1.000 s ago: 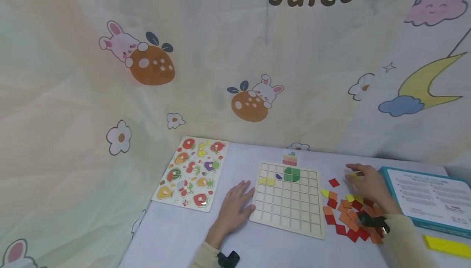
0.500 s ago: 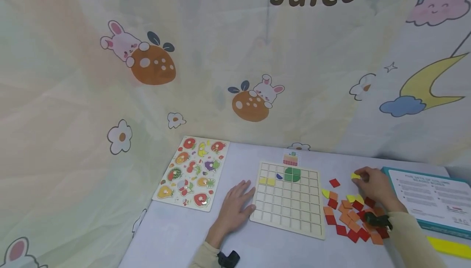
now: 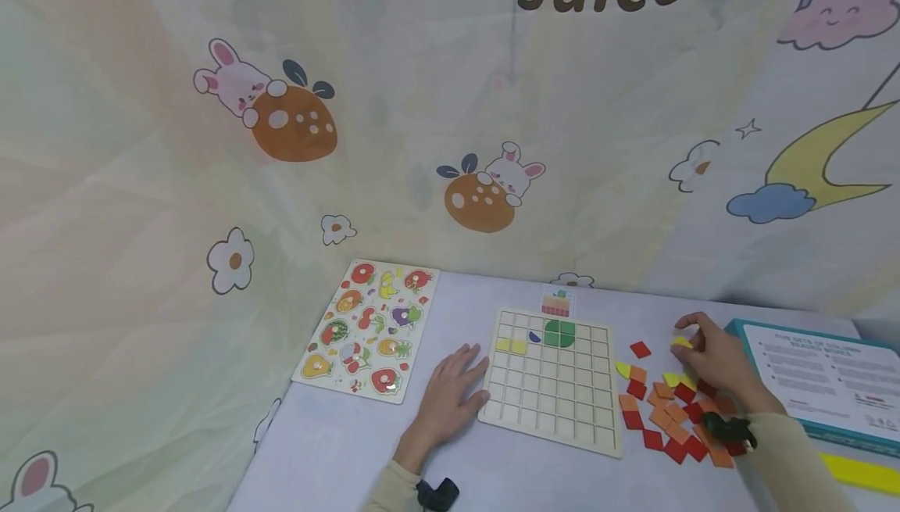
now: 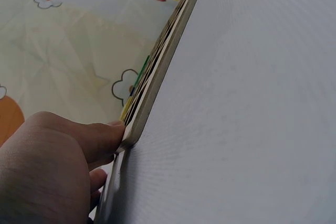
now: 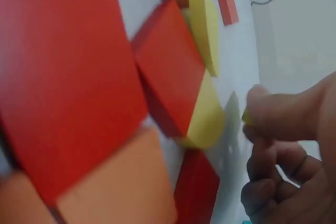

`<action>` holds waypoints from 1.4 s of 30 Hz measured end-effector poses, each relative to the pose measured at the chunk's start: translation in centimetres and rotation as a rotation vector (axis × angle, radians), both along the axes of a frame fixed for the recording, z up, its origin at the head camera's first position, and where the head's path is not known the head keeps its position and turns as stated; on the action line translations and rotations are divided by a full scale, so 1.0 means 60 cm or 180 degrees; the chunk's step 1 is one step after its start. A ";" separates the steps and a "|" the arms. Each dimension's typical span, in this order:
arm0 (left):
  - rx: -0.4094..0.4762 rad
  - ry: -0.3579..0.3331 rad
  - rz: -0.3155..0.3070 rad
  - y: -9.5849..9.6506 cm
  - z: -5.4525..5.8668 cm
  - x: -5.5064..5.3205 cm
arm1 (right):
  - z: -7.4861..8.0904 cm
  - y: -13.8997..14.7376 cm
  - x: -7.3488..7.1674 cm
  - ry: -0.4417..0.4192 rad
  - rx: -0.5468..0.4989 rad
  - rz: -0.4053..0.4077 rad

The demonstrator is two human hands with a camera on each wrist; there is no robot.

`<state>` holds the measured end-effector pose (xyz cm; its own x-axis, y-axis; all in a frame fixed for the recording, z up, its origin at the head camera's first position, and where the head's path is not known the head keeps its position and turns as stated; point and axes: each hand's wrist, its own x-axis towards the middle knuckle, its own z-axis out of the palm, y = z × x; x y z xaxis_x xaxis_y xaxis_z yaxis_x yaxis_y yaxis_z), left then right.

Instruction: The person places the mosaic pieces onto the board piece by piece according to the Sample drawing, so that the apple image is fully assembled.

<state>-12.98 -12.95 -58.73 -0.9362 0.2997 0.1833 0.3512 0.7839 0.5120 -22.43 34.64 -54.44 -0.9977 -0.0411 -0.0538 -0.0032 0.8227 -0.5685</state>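
A square wooden grid board (image 3: 551,387) lies on the table, carrying green quarter-round tiles (image 3: 559,333), two yellow tiles (image 3: 511,346) and a small blue tile (image 3: 534,337). My left hand (image 3: 451,399) rests flat at the board's left edge, its fingers relaxed; in the left wrist view its thumb (image 4: 102,137) touches the board's corner. Right of the board, my right hand (image 3: 720,359) pinches a yellow tile (image 3: 680,341) between thumb and forefinger. That tile is mostly hidden by the fingers in the right wrist view. Beside this hand spread loose red (image 5: 68,77), orange (image 5: 121,179) and yellow tiles (image 5: 205,27).
A small picture card (image 3: 557,302) lies behind the board. To the left is a fruit-printed board (image 3: 373,332). At right stand a teal-edged box (image 3: 830,375) and a flat yellow object (image 3: 861,473). A printed cloth hangs behind the table.
My right hand has shifted slightly right and toward me, pinching the yellow tile. My left hand has stayed in place, and the tiles on the board look the same.
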 end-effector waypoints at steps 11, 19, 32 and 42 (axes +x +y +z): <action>0.0017 0.0045 -0.0018 0.002 -0.001 -0.003 | 0.014 -0.043 0.019 0.0214 -0.0274 -0.0169; -0.0017 -0.0030 -0.0009 0.001 -0.002 -0.003 | 0.008 -0.025 0.022 -0.0069 -0.0074 -0.0040; 0.0002 -0.0027 0.0016 0.000 0.000 0.001 | 0.039 -0.006 0.042 -0.0623 0.0239 0.0091; -0.0001 0.0086 0.0000 -0.001 -0.003 0.001 | 0.027 -0.006 0.043 -0.0728 0.0323 0.0345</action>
